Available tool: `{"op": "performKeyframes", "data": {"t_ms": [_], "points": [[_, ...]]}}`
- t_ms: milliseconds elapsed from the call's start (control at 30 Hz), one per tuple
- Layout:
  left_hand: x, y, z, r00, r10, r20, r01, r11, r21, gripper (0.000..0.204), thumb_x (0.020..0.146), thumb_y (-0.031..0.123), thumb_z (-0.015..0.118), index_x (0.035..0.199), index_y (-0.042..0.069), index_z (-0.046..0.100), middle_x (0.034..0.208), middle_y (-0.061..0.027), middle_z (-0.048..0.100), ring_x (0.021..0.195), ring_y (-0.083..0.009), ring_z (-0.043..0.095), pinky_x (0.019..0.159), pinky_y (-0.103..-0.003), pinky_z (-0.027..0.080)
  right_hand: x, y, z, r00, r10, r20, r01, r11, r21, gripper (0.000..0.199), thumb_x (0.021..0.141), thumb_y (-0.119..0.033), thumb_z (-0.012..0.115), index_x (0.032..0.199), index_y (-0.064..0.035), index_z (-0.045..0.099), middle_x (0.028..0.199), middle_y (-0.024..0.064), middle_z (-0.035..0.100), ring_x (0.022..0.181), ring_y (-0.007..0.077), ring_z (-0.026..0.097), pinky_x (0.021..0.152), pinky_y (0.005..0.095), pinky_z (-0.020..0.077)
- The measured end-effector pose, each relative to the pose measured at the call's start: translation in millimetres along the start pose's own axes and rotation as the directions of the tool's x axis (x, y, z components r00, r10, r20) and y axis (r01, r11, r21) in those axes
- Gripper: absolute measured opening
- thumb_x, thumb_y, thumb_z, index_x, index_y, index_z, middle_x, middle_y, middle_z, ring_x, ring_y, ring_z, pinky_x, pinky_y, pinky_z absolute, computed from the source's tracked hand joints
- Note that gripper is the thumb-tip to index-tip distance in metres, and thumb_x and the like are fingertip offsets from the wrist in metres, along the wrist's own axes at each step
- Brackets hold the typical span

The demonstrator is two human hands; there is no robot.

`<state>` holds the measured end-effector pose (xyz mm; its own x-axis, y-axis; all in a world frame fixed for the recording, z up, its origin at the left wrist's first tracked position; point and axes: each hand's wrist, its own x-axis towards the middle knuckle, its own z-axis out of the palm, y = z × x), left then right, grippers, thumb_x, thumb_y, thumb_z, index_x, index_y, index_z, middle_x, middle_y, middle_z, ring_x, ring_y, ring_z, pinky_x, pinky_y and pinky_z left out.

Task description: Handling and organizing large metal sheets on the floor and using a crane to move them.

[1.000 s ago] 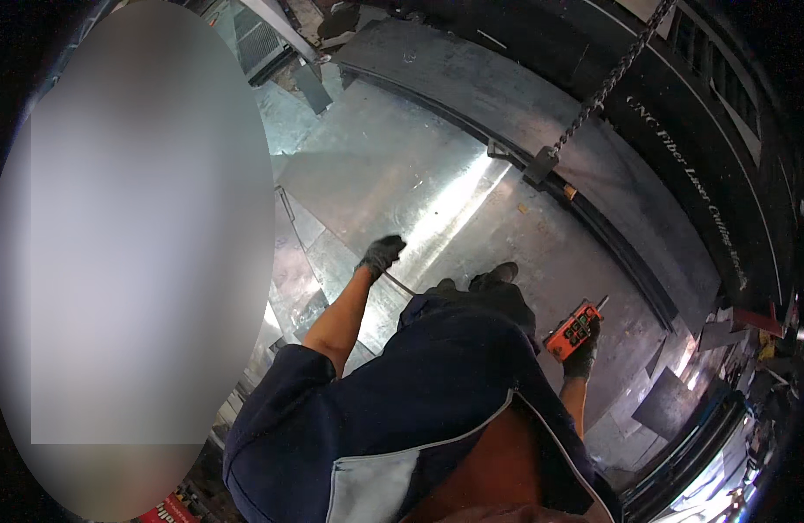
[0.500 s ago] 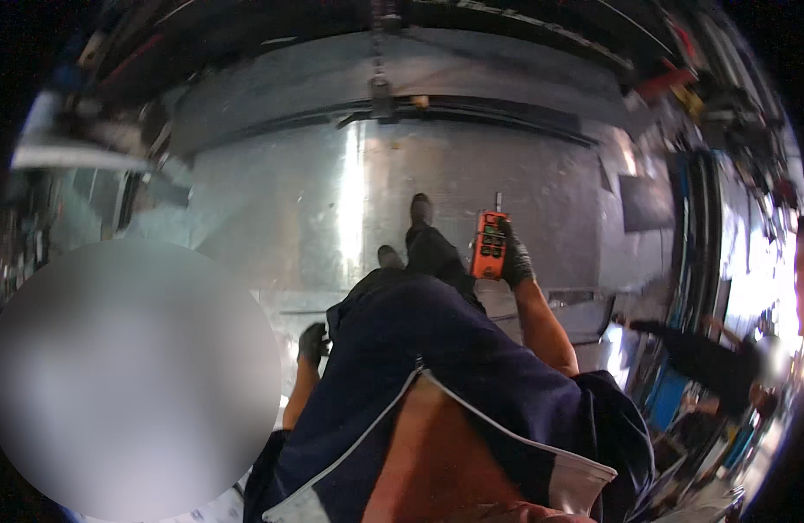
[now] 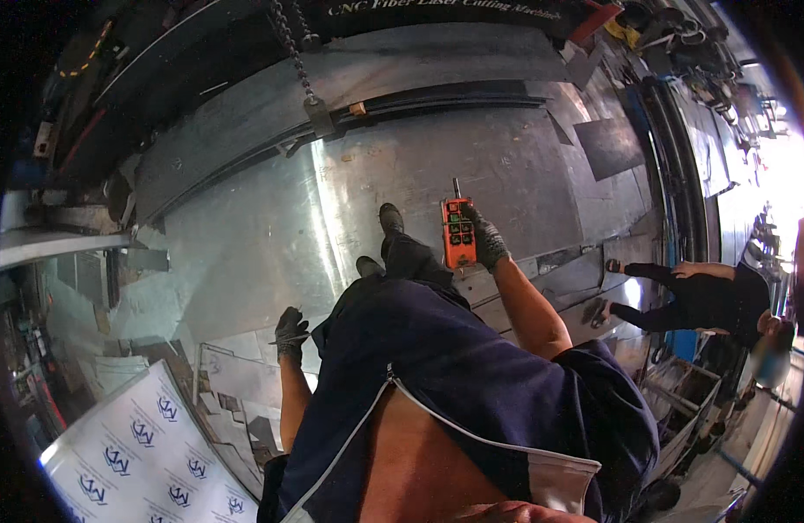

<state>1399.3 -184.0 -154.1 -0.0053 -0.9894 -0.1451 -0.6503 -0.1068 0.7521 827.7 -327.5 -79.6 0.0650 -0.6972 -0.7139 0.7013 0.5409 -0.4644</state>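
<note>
I stand on a large shiny steel sheet (image 3: 271,227) and look down past my dark blue overalls at my black shoes. My right hand (image 3: 487,240), in a dark glove, grips an orange remote control box (image 3: 458,232) with several buttons and a short antenna, held out in front of me. My left hand (image 3: 290,331), also gloved, hangs at my side with its fingers curled on a small thin pale object whose kind I cannot make out.
A hoist chain with a clamp (image 3: 317,106) hangs onto the far edge of the sheet beside a long dark machine bed (image 3: 245,52). Another person in dark clothes (image 3: 707,296) bends over at the right. White film-covered sheets (image 3: 140,453) lie at the lower left, metal offcuts near them.
My view has swung, so the sheet and the chain now sit further left. My right hand has kept the orange remote out in front; the left hand has dropped to my side.
</note>
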Motion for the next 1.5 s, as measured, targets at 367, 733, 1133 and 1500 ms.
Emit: {"op": "performKeyframes", "data": {"t_ms": [367,733,1133,1500], "points": [[23,-13,17,0.934,-0.298,0.197,0.358,0.786,-0.505,0.04,0.059,0.008,0.076,0.096,0.007,0.06,0.094,-0.0161,0.062,0.092,-0.035,0.06,0.074,-0.042,0.05,-18,4,-11,0.997,0.002,0.075,-0.011,0.992,0.123,0.035,0.091,-0.038,0.061,0.105,-0.0067,0.064,0.089,0.0074,0.068,0.076,0.0207,0.067,0.068,0.0357,0.0563],[-41,-7,26,0.95,-0.162,0.267,0.012,0.873,0.487,0.057,0.065,0.015,0.076,0.117,0.002,0.057,0.122,-0.0171,0.058,0.119,-0.0338,0.051,0.101,-0.04,0.042,-21,-2,-5,0.981,0.075,0.178,-0.104,0.982,0.158,0.037,0.091,-0.039,0.06,0.113,-0.0097,0.062,0.099,0.0074,0.068,0.083,0.022,0.066,0.074,0.039,0.0558],[-25,43,82,0.86,-0.449,0.243,0.467,0.884,-0.02,0.047,0.075,0.007,0.068,0.121,0.011,0.058,0.122,-0.0085,0.058,0.109,-0.024,0.056,0.085,-0.036,0.052,-10,-13,-30,0.986,0.091,0.137,-0.094,0.995,0.014,0.039,0.085,-0.043,0.065,0.104,-0.0089,0.064,0.088,0.0081,0.068,0.077,0.0233,0.067,0.071,0.04,0.0564],[-14,1,69,0.948,-0.106,0.301,0.024,0.964,0.264,0.065,0.067,0.005,0.074,0.128,0.004,0.052,0.125,-0.0139,0.059,0.111,-0.024,0.06,0.091,-0.036,0.05,-18,-10,-31,0.999,-0.007,0.041,0.004,0.997,0.079,0.045,0.088,-0.048,0.062,0.113,-0.0102,0.062,0.091,0.0075,0.068,0.076,0.0231,0.066,0.072,0.0389,0.0564]]}}
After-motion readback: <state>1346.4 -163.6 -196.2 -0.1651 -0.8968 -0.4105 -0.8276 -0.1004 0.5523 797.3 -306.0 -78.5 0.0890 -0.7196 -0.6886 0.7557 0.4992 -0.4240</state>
